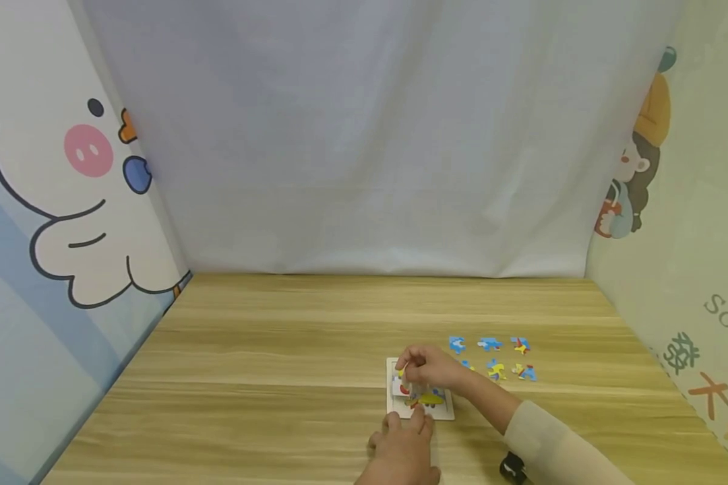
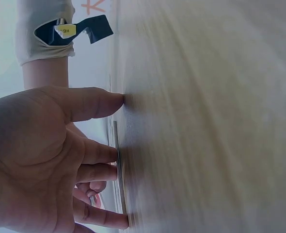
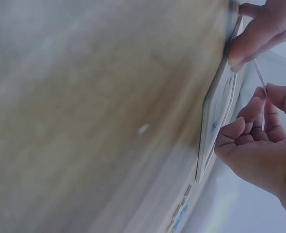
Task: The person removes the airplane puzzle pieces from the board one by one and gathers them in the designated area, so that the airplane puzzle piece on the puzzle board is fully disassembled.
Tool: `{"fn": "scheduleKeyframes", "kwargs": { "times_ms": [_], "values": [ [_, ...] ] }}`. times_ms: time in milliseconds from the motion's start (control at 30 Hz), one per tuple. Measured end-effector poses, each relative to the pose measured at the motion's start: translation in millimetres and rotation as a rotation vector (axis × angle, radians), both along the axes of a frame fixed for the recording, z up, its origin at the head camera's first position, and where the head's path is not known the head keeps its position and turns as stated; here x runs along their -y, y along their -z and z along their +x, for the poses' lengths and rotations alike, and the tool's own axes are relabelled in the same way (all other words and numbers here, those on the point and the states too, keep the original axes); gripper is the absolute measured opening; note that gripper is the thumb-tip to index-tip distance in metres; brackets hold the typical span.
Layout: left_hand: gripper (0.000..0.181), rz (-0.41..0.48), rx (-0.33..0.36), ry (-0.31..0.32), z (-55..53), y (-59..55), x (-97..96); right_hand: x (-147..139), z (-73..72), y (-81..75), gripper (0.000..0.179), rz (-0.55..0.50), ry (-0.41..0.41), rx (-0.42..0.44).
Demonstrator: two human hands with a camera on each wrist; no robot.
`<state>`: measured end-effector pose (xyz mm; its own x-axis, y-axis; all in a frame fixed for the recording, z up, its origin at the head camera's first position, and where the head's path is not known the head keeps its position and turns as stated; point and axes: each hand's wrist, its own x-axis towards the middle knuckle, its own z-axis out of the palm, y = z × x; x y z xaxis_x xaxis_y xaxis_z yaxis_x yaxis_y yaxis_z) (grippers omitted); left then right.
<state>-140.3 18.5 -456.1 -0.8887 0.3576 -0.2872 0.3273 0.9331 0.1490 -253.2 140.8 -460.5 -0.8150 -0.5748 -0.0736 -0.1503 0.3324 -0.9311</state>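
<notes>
A small jigsaw board (image 1: 390, 406) with a pale frame lies on the table, with colourful printed pieces inside it. Above its left part my right hand (image 1: 432, 368) pinches a puzzle piece (image 3: 260, 75) between thumb and index finger. In the right wrist view this piece appears thin and tilted, raised at an angle from the board. My left hand (image 1: 402, 450) rests at the board's near edge, fingers extended, with fingertips (image 2: 111, 173) on the frame and the thumb down on the wood. The right hand covers part of the picture.
Several loose puzzle pieces (image 1: 489, 344) lie in two rows on the wooden table (image 1: 249, 377), right of and beyond the board. A black strap (image 2: 92, 30) is on the right sleeve. A grey curtain (image 1: 364, 148) closes off the back, with printed panels at both sides.
</notes>
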Motion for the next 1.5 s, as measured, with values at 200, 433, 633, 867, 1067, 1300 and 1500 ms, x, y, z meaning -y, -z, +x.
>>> {"fn": "scheduleKeyframes", "kwargs": {
  "times_ms": [200, 433, 633, 867, 1067, 1300, 1500],
  "values": [
    [0.073, 0.003, 0.006, -0.002, -0.9, -0.8, 1.2, 0.7, -2.0, -1.1, 0.016, -0.007, 0.003, -0.010],
    [0.073, 0.001, 0.021, -0.009, -1.5, 0.6, 0.4, -6.8, 0.9, -3.8, 0.016, 0.002, 0.048, -0.011],
    [0.073, -0.018, -0.019, -0.014, -1.6, 0.0, -0.1, -21.0, 3.0, -11.8, 0.017, 0.015, 0.056, -0.043],
    [0.074, -0.017, -0.036, -0.010, -1.4, -1.1, 0.4, -41.2, 5.9, -14.3, 0.019, 0.021, 0.071, -0.075],
    [0.074, -0.031, -0.054, -0.007, 1.0, 3.0, 0.2, -54.5, 14.5, -13.2, 0.020, 0.012, 0.082, -0.039],
    [0.074, -0.023, -0.084, -0.002, 3.8, 2.9, -0.2, -69.1, 21.8, -18.3, 0.020, 0.025, 0.120, -0.076],
    [0.074, -0.022, -0.085, 0.003, 2.8, -0.1, 0.0, -82.0, 24.8, -16.8, 0.019, 0.018, 0.131, -0.068]
  ]
}}
